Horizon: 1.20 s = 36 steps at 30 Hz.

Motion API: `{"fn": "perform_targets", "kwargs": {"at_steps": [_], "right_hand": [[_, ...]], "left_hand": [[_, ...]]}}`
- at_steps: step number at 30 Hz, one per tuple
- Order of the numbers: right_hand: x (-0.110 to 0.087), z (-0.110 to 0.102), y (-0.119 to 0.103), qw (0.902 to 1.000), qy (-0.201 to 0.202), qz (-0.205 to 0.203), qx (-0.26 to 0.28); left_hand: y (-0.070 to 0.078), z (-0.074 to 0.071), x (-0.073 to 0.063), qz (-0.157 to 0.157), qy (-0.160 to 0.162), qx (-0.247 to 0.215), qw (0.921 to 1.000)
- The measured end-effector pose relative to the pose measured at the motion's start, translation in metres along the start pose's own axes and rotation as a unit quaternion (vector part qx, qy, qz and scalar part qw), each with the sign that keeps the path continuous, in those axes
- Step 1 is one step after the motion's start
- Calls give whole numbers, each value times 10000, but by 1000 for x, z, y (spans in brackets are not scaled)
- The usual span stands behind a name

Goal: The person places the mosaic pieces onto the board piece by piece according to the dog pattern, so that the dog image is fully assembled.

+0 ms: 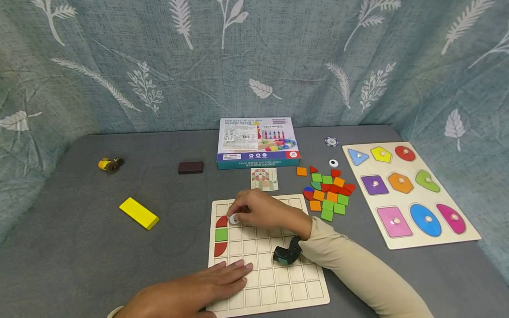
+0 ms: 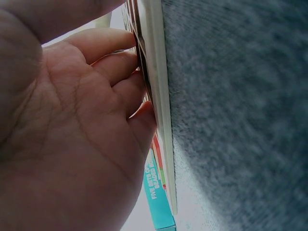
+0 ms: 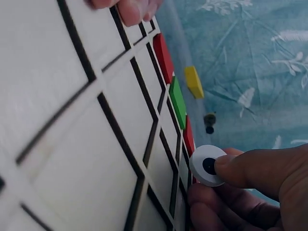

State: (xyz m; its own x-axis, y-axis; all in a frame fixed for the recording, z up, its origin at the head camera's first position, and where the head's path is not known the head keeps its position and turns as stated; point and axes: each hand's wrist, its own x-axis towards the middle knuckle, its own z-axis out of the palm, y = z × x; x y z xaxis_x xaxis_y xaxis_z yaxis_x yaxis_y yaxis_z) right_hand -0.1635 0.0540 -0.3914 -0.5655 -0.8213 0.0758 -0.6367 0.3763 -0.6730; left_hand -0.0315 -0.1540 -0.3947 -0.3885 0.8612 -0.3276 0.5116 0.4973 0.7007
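Observation:
Between thumb and fingers, my right hand (image 1: 264, 208) pinches a white disc with a black centre (image 3: 208, 165), at the second column of a wooden grid board (image 1: 274, 297). Down the board's left column lie a red quarter-round piece (image 1: 222, 222), a green square (image 1: 221, 234) and another red quarter-round piece (image 1: 220, 249). My left hand (image 1: 195, 287) rests with straight fingers on the board's near left part. In the left wrist view its fingertips (image 2: 126, 39) meet the board's edge. The right wrist view shows the disc tilted up on its rim, close to the grid.
Loose coloured tiles (image 1: 328, 206) lie right of the board, with another eye disc (image 1: 333, 163) and a poker chip (image 1: 332, 141) behind. A pattern card (image 1: 264, 179), a box (image 1: 258, 143), a shape puzzle (image 1: 377, 207), a yellow block (image 1: 139, 213), a dark block (image 1: 191, 167) and a small yellow-brown toy (image 1: 109, 165) surround it.

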Motion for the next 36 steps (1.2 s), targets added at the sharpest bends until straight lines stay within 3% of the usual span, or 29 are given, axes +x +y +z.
{"fn": "perform_targets", "kwargs": {"at_steps": [9, 17, 23, 36], "right_hand": [[1, 4, -3, 9995, -133, 159, -231], [2, 7, -2, 9976, -75, 57, -684], [-2, 2, 0, 9990, -66, 81, -440], [-37, -28, 30, 9961, 697, 537, -60]], "left_hand": [[0, -1, 2, -24, -64, 46, 10000], [-1, -2, 2, -7, -43, 86, 10000], [0, -2, 2, -26, -45, 9, 10000], [0, 0, 1, 8, 27, -141, 9999]]}}
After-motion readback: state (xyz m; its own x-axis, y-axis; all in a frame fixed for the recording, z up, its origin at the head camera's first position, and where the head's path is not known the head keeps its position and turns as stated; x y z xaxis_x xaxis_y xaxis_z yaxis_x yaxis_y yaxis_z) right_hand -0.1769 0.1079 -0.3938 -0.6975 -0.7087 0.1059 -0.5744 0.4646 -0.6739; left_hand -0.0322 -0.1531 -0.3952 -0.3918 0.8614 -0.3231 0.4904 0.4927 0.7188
